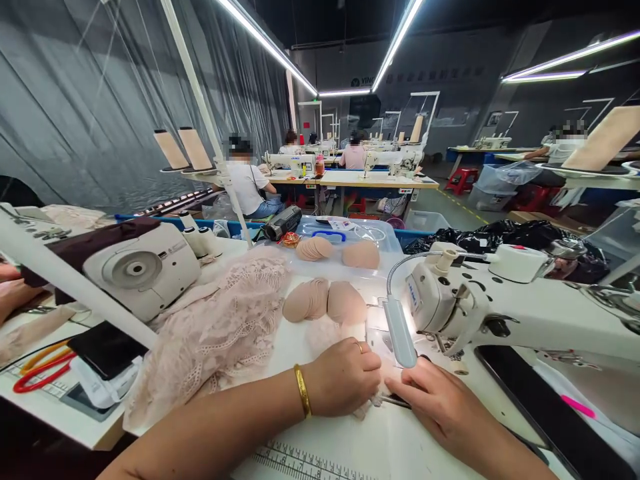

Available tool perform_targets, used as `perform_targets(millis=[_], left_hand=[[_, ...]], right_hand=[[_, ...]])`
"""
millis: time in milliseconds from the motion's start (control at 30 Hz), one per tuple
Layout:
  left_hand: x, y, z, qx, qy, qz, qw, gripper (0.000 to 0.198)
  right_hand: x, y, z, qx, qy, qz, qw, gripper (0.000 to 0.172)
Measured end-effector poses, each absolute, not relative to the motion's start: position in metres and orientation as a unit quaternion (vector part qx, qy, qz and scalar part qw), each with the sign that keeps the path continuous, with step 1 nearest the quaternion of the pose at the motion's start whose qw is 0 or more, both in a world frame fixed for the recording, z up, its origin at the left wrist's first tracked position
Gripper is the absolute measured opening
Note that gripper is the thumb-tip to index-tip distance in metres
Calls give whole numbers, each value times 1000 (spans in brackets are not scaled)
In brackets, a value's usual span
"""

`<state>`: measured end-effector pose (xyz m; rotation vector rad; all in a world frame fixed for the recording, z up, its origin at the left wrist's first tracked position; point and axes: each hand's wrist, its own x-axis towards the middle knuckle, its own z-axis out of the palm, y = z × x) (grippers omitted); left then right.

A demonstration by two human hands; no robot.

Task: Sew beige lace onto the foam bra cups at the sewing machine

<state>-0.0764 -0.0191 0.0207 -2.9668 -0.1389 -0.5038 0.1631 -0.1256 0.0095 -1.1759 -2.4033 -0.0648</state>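
Observation:
At the sewing machine, my left hand is closed, its fingers gripping a piece of pale pink lace fabric. My right hand meets the same fabric from the other side, fingertips pressed together on it just below the lamp. The lamp head partly hides the needle area and some right fingertips. Just beyond my left hand lie beige bra cups and a fanned stack of bra cups. A heap of pink lace spreads to the left.
Red-handled scissors and a black phone lie at the left. A second machine and a thread stand pole rise there. More cups sit on a clear plastic lid. Another person's hand is at far left.

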Motion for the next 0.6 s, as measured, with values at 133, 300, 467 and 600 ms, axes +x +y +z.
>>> perform_targets(millis=[133, 300, 467, 600], left_hand=[[-75, -19, 17, -984, -57, -160, 56, 16], [-74, -21, 16, -984, -81, -153, 48, 16], [-72, -22, 18, -983, -83, -159, 52, 16], [-71, -22, 16, -983, -79, -157, 60, 12]], right_hand=[[164, -127, 12, -434, -875, -1, 214, 33], [165, -127, 13, -432, -879, 4, 204, 32], [165, -128, 16, -432, -877, 10, 211, 32], [165, -128, 16, -438, -876, 22, 199, 31]])
